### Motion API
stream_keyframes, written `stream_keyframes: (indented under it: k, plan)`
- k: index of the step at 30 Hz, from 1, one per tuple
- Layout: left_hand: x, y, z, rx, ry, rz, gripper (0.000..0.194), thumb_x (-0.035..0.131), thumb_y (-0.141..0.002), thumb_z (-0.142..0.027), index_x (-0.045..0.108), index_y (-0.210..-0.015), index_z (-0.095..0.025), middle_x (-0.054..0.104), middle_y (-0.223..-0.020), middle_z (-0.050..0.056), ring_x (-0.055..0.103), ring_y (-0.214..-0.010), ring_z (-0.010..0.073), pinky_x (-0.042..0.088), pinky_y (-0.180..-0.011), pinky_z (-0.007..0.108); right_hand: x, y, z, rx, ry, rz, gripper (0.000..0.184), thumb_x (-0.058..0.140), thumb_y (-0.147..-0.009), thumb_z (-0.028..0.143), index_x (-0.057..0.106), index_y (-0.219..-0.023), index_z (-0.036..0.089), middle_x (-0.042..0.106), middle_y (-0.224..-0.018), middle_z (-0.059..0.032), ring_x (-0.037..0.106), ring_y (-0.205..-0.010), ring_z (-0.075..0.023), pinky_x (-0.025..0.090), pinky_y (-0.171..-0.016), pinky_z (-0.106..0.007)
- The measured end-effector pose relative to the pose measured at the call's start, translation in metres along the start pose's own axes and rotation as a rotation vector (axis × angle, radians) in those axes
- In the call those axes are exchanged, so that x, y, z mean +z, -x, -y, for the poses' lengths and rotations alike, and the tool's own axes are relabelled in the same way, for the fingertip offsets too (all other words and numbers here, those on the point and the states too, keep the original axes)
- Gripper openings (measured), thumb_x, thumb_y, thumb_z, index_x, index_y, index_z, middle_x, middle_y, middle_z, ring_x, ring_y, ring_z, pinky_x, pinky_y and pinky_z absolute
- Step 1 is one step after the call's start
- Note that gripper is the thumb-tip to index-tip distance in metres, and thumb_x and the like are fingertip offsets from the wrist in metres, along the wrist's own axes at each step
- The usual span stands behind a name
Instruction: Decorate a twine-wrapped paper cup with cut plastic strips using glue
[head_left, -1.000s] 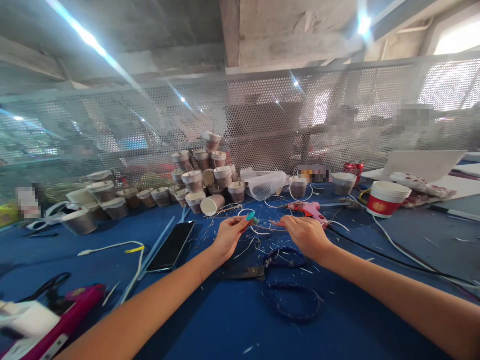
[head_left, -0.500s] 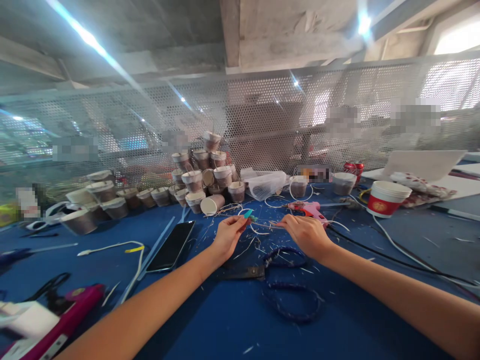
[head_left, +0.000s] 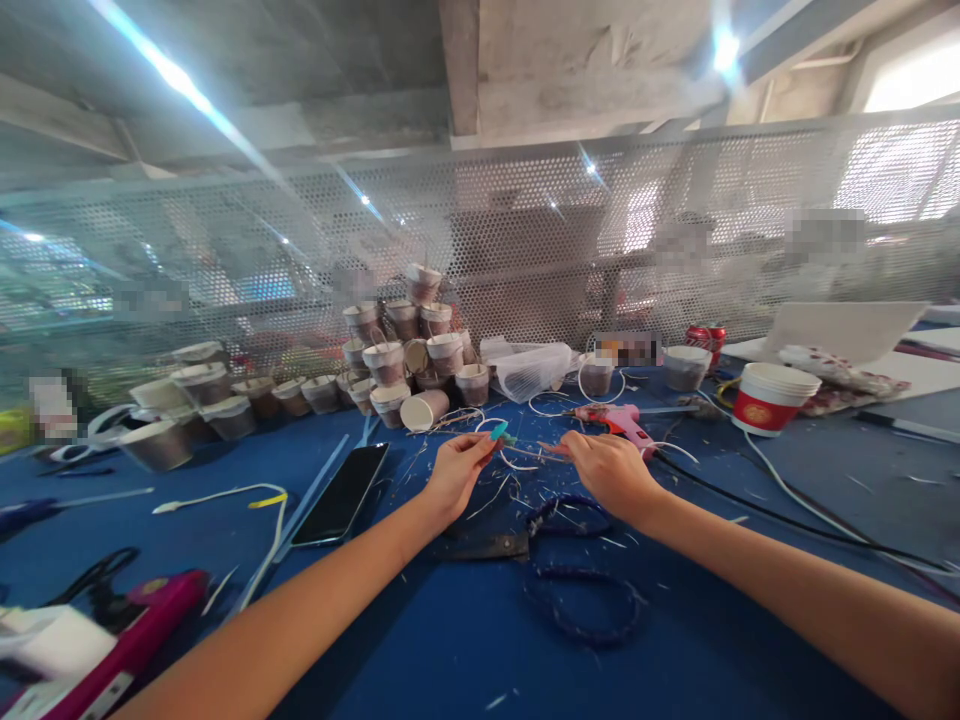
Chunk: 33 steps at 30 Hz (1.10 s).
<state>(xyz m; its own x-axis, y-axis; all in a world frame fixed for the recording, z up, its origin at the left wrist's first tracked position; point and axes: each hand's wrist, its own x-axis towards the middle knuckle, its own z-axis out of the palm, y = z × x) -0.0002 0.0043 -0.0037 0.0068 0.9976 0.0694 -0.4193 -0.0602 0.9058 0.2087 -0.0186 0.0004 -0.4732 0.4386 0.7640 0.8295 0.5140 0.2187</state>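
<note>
My left hand (head_left: 459, 474) is closed in a pinch above the middle of the table, with a bright turquoise tip (head_left: 499, 431) at its fingers; whether this is a finger cover or a held piece I cannot tell. A thin pale strand (head_left: 531, 453) runs from these fingers to my right hand (head_left: 611, 472), which pinches its other end. Below both hands lie large scissors (head_left: 510, 546) with dark cord-wrapped handles, blades pointing left. Just behind my right hand rests a pink glue gun (head_left: 634, 428).
Small brown pots (head_left: 384, 364) with white rims are stacked at the back. A black phone (head_left: 342, 495) lies left of centre, and a magenta power strip (head_left: 142, 640) at front left. White and red paper cups (head_left: 775, 400) stand right. Trimmings litter the blue table (head_left: 420, 650).
My right hand has shifted slightly, its fingertips a little farther right along the strand. My left hand stays nearly in place, still pinching.
</note>
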Motion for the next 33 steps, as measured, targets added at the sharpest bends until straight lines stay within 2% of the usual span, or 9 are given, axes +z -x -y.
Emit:
stream_keyframes:
  k: [8, 12, 21, 27, 33]
  plan:
    - [0.0004, 0.0000, -0.0012, 0.001, 0.027, -0.024, 0.021, 0.080, -0.048, -0.022, 0.063, -0.056, -0.012, 0.068, -0.063, 0.003, 0.061, -0.064, 0.0123, 0.042, -0.067, 0.025, 0.0005, 0.0005, -0.0008, 0.033, -0.034, 0.008, 0.029, 0.039, -0.090, 0.034, 0.053, -0.073, 0.015, 0.061, -0.056, -0.0003, 0.057, -0.050, -0.0107, 0.027, -0.050, -0.021]
    - [0.0009, 0.0010, -0.0014, 0.003, 0.020, -0.016, 0.021, 0.080, -0.049, -0.022, 0.063, -0.056, -0.012, 0.068, -0.063, 0.003, 0.061, -0.065, 0.0123, 0.042, -0.068, 0.025, 0.0003, 0.0014, -0.0021, 0.037, 0.004, 0.045, 0.029, 0.038, -0.091, 0.030, 0.052, -0.070, 0.015, 0.060, -0.053, 0.0000, 0.055, -0.046, -0.0106, 0.026, -0.048, -0.022]
    - [0.0005, 0.0005, -0.0006, 0.005, 0.008, -0.012, 0.022, 0.080, -0.047, -0.022, 0.064, -0.059, -0.012, 0.068, -0.063, 0.003, 0.062, -0.066, 0.0130, 0.041, -0.069, 0.026, 0.0007, 0.0003, 0.0005, -0.004, 0.007, 0.005, 0.028, 0.036, -0.090, 0.019, 0.051, -0.066, 0.016, 0.055, -0.047, 0.0010, 0.051, -0.044, -0.0095, 0.026, -0.050, -0.022]
    - [0.0003, 0.0000, -0.0001, -0.006, -0.001, 0.003, 0.021, 0.080, -0.049, -0.021, 0.065, -0.060, -0.012, 0.068, -0.065, 0.004, 0.062, -0.068, 0.0126, 0.042, -0.070, 0.025, 0.0031, 0.0019, 0.0003, 0.007, 0.050, 0.031, 0.024, 0.039, -0.088, 0.015, 0.052, -0.068, 0.016, 0.056, -0.047, 0.0013, 0.052, -0.043, -0.0112, 0.025, -0.049, -0.024]
    - [-0.0001, 0.0002, -0.0004, 0.001, 0.010, -0.031, 0.023, 0.080, -0.046, -0.023, 0.062, -0.056, -0.012, 0.067, -0.061, 0.003, 0.061, -0.066, 0.0129, 0.041, -0.070, 0.026, -0.0010, -0.0016, 0.0015, 0.023, -0.020, 0.012, 0.025, 0.042, -0.089, 0.030, 0.052, -0.072, 0.015, 0.060, -0.055, 0.0001, 0.056, -0.049, -0.0109, 0.026, -0.049, -0.022]
